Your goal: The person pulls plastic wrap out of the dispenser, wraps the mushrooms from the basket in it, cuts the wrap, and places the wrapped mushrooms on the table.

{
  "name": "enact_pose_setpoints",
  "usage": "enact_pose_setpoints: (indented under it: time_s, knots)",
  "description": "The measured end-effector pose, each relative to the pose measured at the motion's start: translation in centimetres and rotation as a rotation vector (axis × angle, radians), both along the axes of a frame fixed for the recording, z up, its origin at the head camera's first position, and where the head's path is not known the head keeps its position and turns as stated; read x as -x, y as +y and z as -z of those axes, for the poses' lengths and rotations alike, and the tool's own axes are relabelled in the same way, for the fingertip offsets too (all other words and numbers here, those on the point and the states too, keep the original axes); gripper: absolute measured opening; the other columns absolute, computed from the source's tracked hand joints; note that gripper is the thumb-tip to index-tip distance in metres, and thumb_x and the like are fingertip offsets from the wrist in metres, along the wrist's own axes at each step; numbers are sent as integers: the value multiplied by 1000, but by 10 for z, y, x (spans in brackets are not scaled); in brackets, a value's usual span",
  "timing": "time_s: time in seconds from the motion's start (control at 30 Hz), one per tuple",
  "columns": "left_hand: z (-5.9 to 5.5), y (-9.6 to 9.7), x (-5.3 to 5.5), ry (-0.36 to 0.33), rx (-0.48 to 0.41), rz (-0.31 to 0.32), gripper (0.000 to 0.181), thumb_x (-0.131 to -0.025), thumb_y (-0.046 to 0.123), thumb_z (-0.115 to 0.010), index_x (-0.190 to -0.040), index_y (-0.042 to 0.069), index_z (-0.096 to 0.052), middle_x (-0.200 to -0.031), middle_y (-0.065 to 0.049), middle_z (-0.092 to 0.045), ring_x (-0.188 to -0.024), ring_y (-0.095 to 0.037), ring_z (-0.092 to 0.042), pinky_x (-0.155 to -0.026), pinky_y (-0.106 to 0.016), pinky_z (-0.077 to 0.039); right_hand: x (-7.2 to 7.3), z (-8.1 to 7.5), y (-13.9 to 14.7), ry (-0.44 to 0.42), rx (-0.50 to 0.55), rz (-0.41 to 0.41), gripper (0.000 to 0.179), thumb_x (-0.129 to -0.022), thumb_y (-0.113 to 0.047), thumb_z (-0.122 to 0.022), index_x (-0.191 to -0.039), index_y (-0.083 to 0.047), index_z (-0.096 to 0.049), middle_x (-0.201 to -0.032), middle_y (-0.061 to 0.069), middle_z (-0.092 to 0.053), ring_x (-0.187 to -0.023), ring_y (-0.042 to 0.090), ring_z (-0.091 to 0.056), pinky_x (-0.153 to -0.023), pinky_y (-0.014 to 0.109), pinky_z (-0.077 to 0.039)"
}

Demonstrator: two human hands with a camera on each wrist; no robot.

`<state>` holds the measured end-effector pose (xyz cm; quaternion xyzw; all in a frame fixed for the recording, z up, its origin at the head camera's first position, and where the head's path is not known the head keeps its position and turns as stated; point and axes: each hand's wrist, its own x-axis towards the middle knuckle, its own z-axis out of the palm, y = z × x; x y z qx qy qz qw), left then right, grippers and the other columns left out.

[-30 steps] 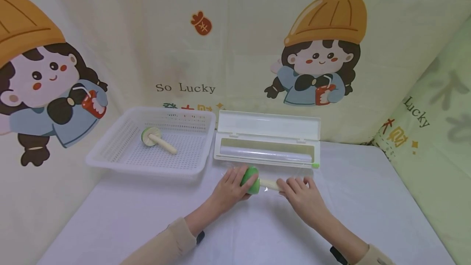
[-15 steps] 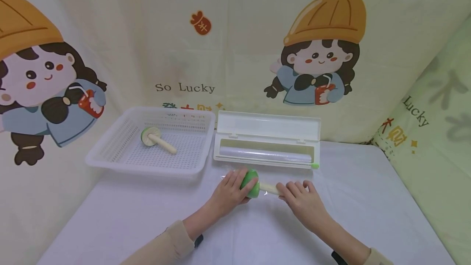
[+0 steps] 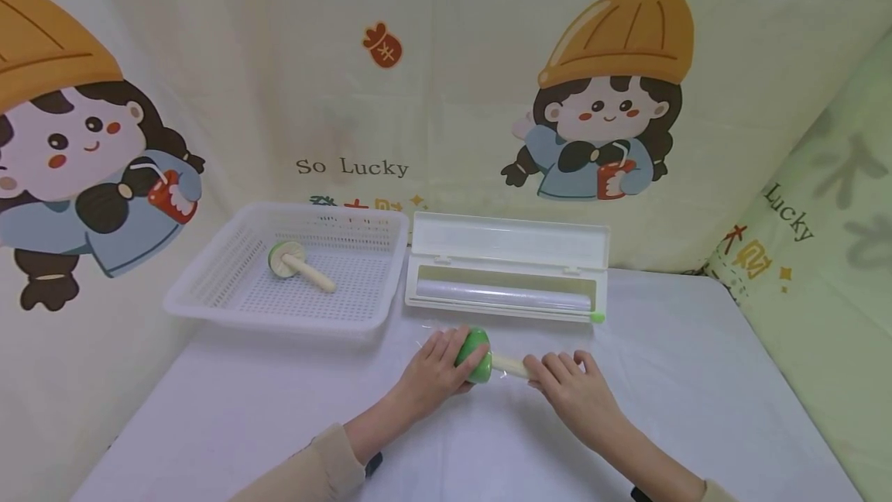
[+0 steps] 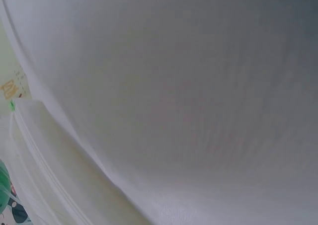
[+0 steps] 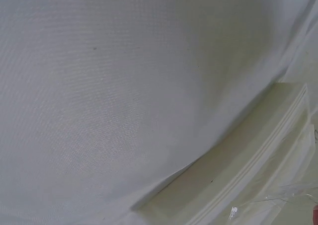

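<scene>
A toy mushroom with a green cap (image 3: 477, 356) and a pale stem (image 3: 509, 366) is held above the table in front of the box. My left hand (image 3: 430, 372) grips the cap, fingers over its far side and thumb on its face. My right hand (image 3: 574, 390) pinches the end of the stem. Clear cling film (image 5: 268, 194) lies around the mushroom; its glossy folds show beside the stem, and its extent is hard to make out. In the left wrist view only a sliver of the green cap (image 4: 3, 186) appears; neither wrist view shows the fingers clearly.
Behind the hands stands a white cling film box (image 3: 509, 238), lid raised, with a film roll (image 3: 502, 293) inside and a green slider (image 3: 597, 318) at its right end. To the left, a white perforated basket (image 3: 209, 285) holds another toy mushroom (image 3: 307, 272).
Both hands have drawn the mushroom slightly toward the front of the table, away from the box. Their grips look the same; box and basket stay put.
</scene>
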<state>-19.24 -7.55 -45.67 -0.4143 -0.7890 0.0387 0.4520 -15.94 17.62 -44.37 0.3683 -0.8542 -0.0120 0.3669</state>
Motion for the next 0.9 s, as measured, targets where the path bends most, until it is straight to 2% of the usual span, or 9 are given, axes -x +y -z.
enact_pose_setpoints:
  time_s: [0.7, 0.9]
  knots:
    - [7, -1, -11, -21, 27, -14, 76, -61, 52, -74, -119, 17, -41, -111, -12, -50, -95, -21, -50, -82, -28, -41, -12, 6, -2, -3, 4, -12, 39, -100, -32, -24, -104, -11, -56, -78, -1, -48, -65, 16, -43, -64, 36, -39]
    - [8, -2, -15, -64, 36, -24, 75, -63, 52, -73, -120, 17, -40, -112, -11, -50, -96, -20, -50, -82, -28, -41, -15, 9, -3, 7, 5, -14, 39, -100, -33, -24, -103, -11, -56, -78, -1, -49, -64, 16, -44, -64, 36, -39]
